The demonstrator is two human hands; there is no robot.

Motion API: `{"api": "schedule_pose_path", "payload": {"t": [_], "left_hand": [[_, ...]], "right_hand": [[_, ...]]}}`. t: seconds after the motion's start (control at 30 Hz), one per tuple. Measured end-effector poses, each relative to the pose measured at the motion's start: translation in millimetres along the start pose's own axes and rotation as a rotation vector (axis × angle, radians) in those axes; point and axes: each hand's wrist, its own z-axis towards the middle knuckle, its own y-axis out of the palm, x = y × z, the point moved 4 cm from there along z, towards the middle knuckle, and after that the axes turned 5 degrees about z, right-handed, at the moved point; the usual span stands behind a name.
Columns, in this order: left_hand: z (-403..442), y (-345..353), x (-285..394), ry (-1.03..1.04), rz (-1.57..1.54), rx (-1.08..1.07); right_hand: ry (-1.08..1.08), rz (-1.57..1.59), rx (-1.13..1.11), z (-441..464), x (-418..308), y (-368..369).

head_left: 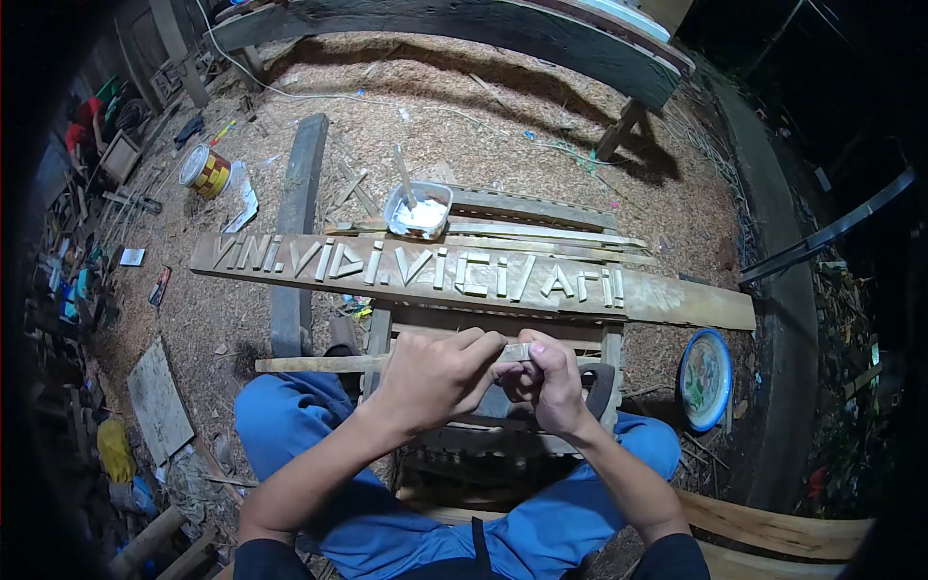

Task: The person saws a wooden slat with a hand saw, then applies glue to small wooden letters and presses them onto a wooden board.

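Note:
My left hand is wrapped round a thin wooden strip, whose long end sticks out to the left over my knee. Thumb and fingers of my right hand pinch the strip's short right end. Below the hands lies a dark curved handle, perhaps of a saw, partly hidden. Just beyond them, a long plank carries raised letters made of small wood pieces, reading "VINI.VIDI.VICI/Ari!!". Behind the plank stands a clear plastic tub of white paste with a stick in it.
Several loose strips lie behind the plank on a slatted wooden stand. A blue-rimmed basin is at the right. To the left are a yellow-and-red bucket and a board. A heavy bench spans the back.

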Motion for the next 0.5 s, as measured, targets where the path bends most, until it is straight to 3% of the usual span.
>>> {"api": "schedule_pose_path", "payload": {"t": [0.23,0.33,0.5], "left_hand": [[-1,6,-11,-0.067,-0.074,-0.032],[1,5,-13,-0.076,-0.085,-0.032],[2,7,-3,-0.067,-0.077,-0.033]], "right_hand": [[0.125,0.244,0.025,5,10,8],[0.147,0.357,-0.07,13,12,5],[0.125,0.439,-0.004,2,10,6]]}}
